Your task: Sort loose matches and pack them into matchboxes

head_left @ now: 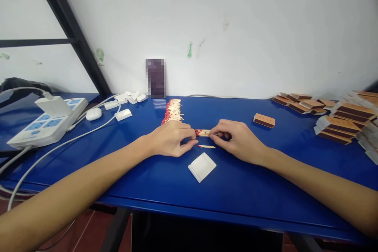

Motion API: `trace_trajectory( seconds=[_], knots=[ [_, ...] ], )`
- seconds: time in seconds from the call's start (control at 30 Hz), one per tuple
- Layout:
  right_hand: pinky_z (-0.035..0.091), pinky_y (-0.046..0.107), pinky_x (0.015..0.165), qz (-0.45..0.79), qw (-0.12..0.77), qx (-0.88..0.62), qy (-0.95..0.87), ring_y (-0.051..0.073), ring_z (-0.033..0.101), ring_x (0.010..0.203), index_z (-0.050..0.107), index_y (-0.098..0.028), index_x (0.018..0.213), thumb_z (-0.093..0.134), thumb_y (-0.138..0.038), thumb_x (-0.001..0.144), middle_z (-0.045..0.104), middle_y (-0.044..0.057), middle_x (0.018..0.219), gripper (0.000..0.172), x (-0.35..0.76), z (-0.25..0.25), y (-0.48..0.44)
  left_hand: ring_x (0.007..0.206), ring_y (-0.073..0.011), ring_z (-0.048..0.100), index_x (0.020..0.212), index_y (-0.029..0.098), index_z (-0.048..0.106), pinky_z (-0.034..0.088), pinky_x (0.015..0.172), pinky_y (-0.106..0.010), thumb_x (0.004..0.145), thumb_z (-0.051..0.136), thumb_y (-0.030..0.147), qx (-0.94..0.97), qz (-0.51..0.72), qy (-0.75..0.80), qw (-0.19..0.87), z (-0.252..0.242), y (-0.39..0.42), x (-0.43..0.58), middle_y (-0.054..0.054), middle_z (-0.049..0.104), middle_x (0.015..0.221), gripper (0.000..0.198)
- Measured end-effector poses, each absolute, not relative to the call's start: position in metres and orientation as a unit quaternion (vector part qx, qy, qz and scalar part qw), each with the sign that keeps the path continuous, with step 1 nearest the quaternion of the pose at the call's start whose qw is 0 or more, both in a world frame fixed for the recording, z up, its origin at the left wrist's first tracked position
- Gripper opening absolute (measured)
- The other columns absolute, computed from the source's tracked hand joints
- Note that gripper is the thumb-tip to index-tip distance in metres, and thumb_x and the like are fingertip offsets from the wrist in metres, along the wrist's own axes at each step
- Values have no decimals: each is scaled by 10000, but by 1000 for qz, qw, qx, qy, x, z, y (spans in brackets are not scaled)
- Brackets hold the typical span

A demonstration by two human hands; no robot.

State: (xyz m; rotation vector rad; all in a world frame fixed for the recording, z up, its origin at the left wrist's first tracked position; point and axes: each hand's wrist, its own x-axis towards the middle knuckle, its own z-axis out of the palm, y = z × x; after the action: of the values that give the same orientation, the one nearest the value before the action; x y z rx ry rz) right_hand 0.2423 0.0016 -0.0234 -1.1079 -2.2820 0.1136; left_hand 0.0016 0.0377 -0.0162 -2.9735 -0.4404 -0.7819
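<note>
Between my two hands lies a small bundle of red-tipped matches at the middle of the blue table. My left hand has its fingers closed at the red-head end. At the plain wooden end, my right hand pinches the bundle with thumb and fingertips. One loose match lies just in front of it. Nearer to me is a white matchbox tray, set at an angle. A larger pile of matches sits behind my left hand, partly covered by it.
A closed matchbox lies right of my right hand. Several matchboxes and stacked ones fill the right side. On the left are white trays, an earbud case, cables and a power strip. A blurred dark rectangle leans against the wall.
</note>
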Motion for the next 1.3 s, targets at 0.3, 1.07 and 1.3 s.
trace_trajectory(
  seconds=[0.3, 1.07, 1.3],
  knots=[
    [424, 253, 548, 58, 297, -411, -860, 121, 544, 597, 738, -200, 873, 574, -209, 878, 600, 10, 700, 164, 242, -27, 2, 579, -121, 505, 849, 138, 694, 419, 573, -252, 922, 528, 252, -953, -269, -135, 45, -10, 42, -1, -11, 593, 626, 214],
    [408, 251, 573, 90, 273, -403, -869, 115, 518, 608, 675, -203, 777, 584, -197, 836, 579, -2, 700, 109, 244, -25, 0, 643, -136, 597, 903, 131, 702, 460, 604, -255, 966, 497, 274, -958, -254, -124, 43, -14, 41, 0, -42, 675, 732, 257],
    [415, 267, 601, 89, 258, -417, -867, 126, 528, 627, 644, -195, 806, 548, -155, 801, 582, 3, 729, 104, 249, -18, -2, 798, -140, 615, 1015, 129, 690, 486, 730, -261, 986, 489, 214, -965, -248, -80, -8, -1, 43, -4, -68, 703, 896, 220]
  ],
)
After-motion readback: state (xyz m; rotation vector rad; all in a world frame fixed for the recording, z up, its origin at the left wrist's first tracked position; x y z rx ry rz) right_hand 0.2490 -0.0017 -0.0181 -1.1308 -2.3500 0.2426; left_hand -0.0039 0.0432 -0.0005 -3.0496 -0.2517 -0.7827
